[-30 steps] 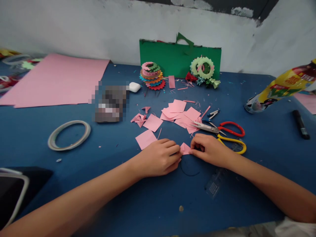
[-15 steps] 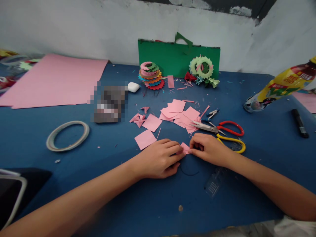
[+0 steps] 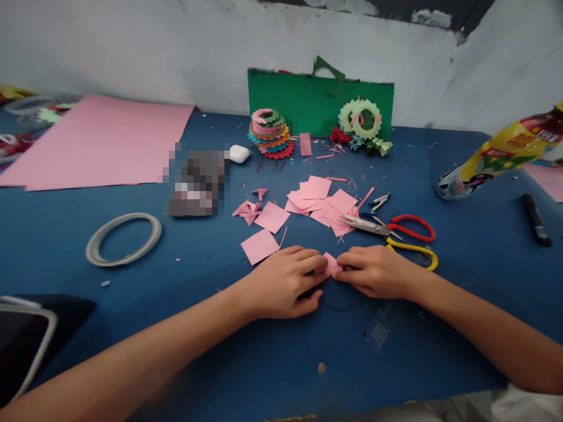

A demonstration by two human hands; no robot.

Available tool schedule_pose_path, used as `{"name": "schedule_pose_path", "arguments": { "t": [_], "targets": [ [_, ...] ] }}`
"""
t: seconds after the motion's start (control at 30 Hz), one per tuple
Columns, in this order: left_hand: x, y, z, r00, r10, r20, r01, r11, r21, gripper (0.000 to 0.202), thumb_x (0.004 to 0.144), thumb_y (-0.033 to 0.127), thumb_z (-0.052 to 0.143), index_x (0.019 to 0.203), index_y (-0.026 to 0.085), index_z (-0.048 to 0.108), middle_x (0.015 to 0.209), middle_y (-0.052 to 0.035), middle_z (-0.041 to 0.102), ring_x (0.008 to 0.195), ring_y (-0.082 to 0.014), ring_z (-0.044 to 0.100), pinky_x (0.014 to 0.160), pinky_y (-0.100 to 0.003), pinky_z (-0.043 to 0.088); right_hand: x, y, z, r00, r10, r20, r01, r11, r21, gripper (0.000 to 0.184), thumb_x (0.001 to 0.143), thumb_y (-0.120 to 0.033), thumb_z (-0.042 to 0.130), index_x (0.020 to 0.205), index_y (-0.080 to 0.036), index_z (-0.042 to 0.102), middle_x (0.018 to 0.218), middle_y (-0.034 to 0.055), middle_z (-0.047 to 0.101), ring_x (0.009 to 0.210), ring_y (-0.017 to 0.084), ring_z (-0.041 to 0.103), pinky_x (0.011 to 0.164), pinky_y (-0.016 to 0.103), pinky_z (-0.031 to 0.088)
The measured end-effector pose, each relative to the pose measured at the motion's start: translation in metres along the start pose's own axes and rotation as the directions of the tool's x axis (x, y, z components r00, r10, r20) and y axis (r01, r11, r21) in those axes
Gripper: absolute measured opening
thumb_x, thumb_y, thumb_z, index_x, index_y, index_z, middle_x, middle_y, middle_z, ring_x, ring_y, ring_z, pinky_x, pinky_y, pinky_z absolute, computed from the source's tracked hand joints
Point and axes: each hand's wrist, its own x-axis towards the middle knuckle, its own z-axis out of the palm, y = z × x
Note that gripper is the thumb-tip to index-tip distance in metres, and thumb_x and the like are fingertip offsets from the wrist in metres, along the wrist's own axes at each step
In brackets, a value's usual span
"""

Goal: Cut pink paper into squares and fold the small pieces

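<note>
A small folded pink paper piece (image 3: 329,262) lies on the blue table (image 3: 220,351), pinched from both sides. My left hand (image 3: 284,282) grips its left edge with curled fingers. From the right, my right hand (image 3: 373,272) presses its fingertips onto the other edge. Loose pink paper squares (image 3: 259,245) lie just beyond my left hand, and a heap of more pink squares (image 3: 319,199) sits further back. Scissors with a red and a yellow handle (image 3: 407,234) rest right behind my right hand.
A tape ring (image 3: 124,238) lies at the left, a large pink sheet (image 3: 97,143) behind it. A stack of coloured paper rings (image 3: 270,133), a green board (image 3: 308,102) and a paper wreath (image 3: 363,119) stand at the back. A bottle (image 3: 501,153) and a black marker (image 3: 535,220) lie right.
My hands have drawn closer together over the pink piece, so less of it shows. My right hand has flattened and slid slightly toward me.
</note>
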Motion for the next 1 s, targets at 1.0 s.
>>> {"name": "schedule_pose_path", "arguments": {
  "t": [1.0],
  "targets": [
    [-0.001, -0.019, -0.001, 0.984, 0.041, -0.173, -0.062, 0.991, -0.121, 0.015, 0.087, 0.023, 0.052, 0.087, 0.018, 0.066, 0.098, -0.0037, 0.070, 0.096, -0.0168, 0.063, 0.081, -0.030, 0.049, 0.002, 0.003, 0.006, 0.992, 0.027, -0.120, -0.013, 0.993, 0.117, 0.014, 0.082, -0.015, 0.051, 0.090, -0.017, 0.061, 0.103, 0.0059, 0.064, 0.095, 0.019, 0.055, 0.088, 0.037, 0.041]
  ]
}}
